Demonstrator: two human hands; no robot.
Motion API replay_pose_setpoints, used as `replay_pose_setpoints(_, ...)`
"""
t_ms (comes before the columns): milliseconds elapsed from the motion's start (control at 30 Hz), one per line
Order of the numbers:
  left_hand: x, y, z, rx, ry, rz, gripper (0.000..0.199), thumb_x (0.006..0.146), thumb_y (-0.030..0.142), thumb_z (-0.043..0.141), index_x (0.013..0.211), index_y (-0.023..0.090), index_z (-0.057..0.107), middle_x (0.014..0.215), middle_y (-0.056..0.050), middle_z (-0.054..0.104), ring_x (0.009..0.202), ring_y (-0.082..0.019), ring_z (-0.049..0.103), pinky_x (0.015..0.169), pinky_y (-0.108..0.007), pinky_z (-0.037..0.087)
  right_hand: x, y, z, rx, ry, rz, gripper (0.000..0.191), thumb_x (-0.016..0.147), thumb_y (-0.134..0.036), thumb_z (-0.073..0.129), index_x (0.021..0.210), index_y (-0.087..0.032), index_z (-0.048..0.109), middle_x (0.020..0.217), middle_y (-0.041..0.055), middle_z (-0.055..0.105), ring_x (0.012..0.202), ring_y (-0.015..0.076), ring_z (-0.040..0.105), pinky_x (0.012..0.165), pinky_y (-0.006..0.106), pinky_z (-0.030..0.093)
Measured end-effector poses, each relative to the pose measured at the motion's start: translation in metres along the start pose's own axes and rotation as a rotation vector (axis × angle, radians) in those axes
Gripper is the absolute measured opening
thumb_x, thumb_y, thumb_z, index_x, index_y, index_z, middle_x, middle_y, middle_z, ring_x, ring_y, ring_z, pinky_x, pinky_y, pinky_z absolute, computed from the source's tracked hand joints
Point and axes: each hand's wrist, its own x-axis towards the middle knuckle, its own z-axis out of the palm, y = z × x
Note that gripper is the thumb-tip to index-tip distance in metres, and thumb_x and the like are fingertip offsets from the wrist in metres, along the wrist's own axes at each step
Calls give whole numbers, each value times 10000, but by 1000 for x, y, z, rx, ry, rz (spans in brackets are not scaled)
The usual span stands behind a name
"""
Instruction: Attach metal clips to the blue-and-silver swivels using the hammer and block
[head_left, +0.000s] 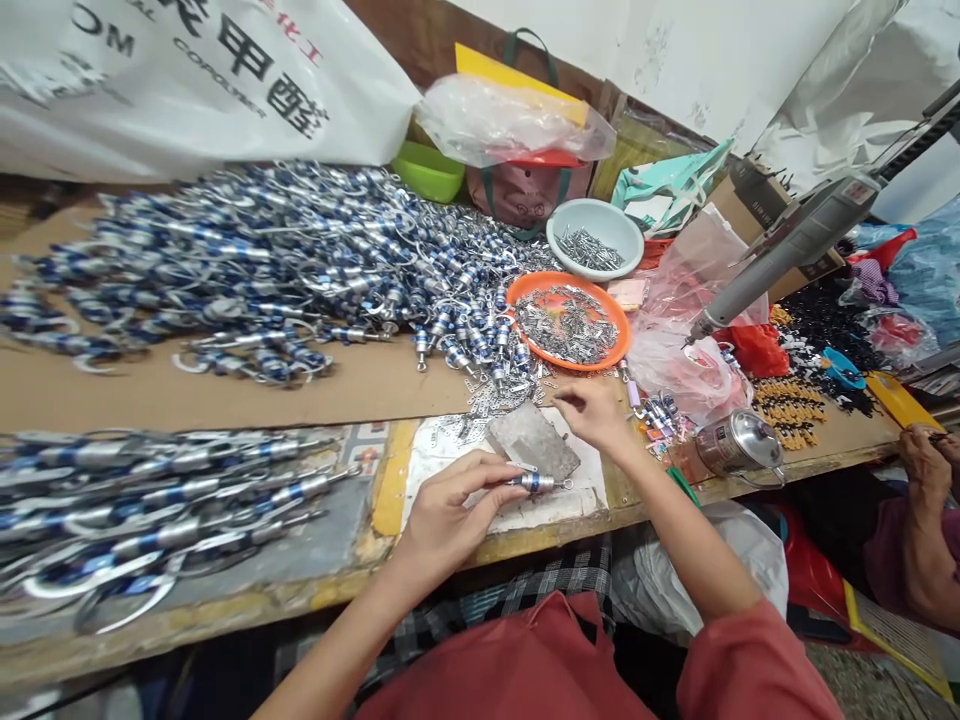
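Observation:
My left hand [454, 505] pinches a blue-and-silver cylindrical metal fitting [541, 483] between thumb and fingers. Its small looped end points right, and a thin flat metal tab shows at its upper side. The fitting is at the near edge of a grey metal block [536, 440], which lies on a white sheet [427, 470]. Beyond the block's right corner, my right hand [596, 415] has its fingertips pressed together; whatever is between them is too small to make out. Loose flat metal tabs [499, 393] lie scattered just behind the block.
A large heap of similar fittings [300, 250] covers the back left, with more rows [150, 500] at front left. An orange plate [624, 345] holds metal tabs; a pale bowl [634, 255] holds pins. A grey electric screwdriver [795, 245] hangs right, above a steel mug [739, 440]. Another person's hand [926, 465] is at far right.

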Motion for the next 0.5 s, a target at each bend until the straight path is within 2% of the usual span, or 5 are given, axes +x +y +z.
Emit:
replay_pose_setpoints(133, -4, -2, 3, -62, 58, -55, 277, 691, 211, 676, 967, 190, 670, 698, -6, 629, 638, -137, 602, 641, -250, 514, -45, -31, -4, 631, 145, 25, 118, 798, -236, 593, 782, -150, 672, 721, 20, 668, 650, 122, 612, 603, 220, 492)
replay_pose_setpoints(200, -5, -2, 5, -76, 54, -54, 321, 711, 213, 658, 1029, 180, 648, 714, -6, 630, 644, -135, 609, 652, -251, 523, -60, -45, -2, 826, 203, 1, 102, 762, -241, 638, 713, -163, 681, 704, 17, 659, 672, 126, 608, 627, 231, 485)
replay_pose_setpoints(300, -3, 1, 4, -15, 47, 28, 294, 713, 179, 651, 1007, 178, 668, 706, -8, 645, 627, -122, 607, 630, -231, 516, -69, -55, 2, 922, 226, 19, 96, 752, -244, 653, 690, -176, 684, 707, 18, 647, 702, 129, 598, 660, 247, 473)
replay_pose_setpoints(400, -2, 6, 2, 8, 34, 157, 198, 706, 138, 643, 881, 194, 717, 700, -17, 668, 621, -115, 608, 587, -204, 498, -70, -55, 4, 960, 209, 42, 94, 748, -261, 664, 700, -183, 682, 716, 15, 637, 709, 127, 588, 668, 248, 468)
replay_pose_setpoints(500, -3, 12, 0, -13, 10, 152, 163, 714, 123, 624, 788, 212, 739, 690, -21, 670, 612, -111, 608, 560, -189, 486, -72, -53, 3, 928, 219, 12, 119, 769, -288, 647, 718, -185, 676, 733, 16, 621, 719, 125, 585, 673, 245, 476)
